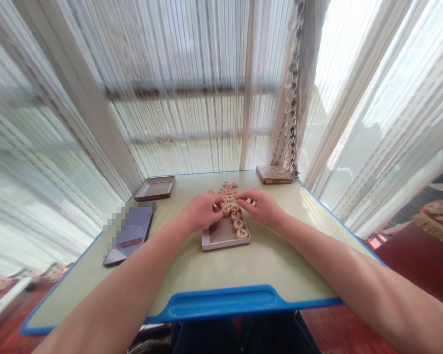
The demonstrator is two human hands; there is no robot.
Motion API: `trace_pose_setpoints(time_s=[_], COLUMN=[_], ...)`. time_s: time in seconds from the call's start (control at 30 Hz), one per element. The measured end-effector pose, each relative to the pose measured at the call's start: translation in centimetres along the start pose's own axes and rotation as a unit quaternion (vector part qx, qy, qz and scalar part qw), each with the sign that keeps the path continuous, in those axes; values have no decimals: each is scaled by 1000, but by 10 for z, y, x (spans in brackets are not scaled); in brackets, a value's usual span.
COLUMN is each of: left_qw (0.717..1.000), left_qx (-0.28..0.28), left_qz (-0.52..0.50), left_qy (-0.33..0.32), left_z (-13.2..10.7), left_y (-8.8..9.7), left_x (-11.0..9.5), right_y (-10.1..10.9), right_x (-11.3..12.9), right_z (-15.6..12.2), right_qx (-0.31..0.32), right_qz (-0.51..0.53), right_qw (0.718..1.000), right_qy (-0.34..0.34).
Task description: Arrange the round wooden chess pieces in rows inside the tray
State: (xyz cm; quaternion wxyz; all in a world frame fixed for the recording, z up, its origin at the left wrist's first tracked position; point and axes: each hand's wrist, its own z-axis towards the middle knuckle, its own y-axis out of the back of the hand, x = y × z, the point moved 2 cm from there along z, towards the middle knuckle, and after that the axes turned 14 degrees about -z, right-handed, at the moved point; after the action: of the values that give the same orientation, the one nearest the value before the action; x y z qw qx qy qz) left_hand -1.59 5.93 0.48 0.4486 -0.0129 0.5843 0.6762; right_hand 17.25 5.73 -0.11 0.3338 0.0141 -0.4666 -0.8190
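A shallow open box tray (pixel 221 231) lies in the middle of the table. Several round wooden xiangqi pieces with dark characters sit inside, such as the piece at its near right corner (pixel 241 233). My left hand (pixel 203 210) reaches over the tray's left side, its thumb and fingers closed on a xiangqi piece (pixel 226 210) in an upper row. On the right, my right hand (pixel 262 206) has its thumb and index tips drawn close together beside the pieces; what lies between them is hidden. Beyond both hands are loose red-marked pieces (pixel 228 186).
A box lid (pixel 155 188) rests at the table's far left, a closed box (pixel 275 174) at the far right. Left of my arm lies a tablet (pixel 133 231), partly blurred out. The table has a blue edge (pixel 221 300); sheer curtains hang behind it.
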Motion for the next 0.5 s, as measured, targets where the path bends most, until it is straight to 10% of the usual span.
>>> trace_pose_setpoints(time_s=[0.5], left_qw=[994], left_qx=[29], left_qz=[101], left_qy=[-39], left_z=[1], left_y=[-7], left_x=[-1], right_y=[1], right_x=[4], right_z=[-1], right_qx=[-6], right_qz=[2], right_qw=[999], right_qy=[32])
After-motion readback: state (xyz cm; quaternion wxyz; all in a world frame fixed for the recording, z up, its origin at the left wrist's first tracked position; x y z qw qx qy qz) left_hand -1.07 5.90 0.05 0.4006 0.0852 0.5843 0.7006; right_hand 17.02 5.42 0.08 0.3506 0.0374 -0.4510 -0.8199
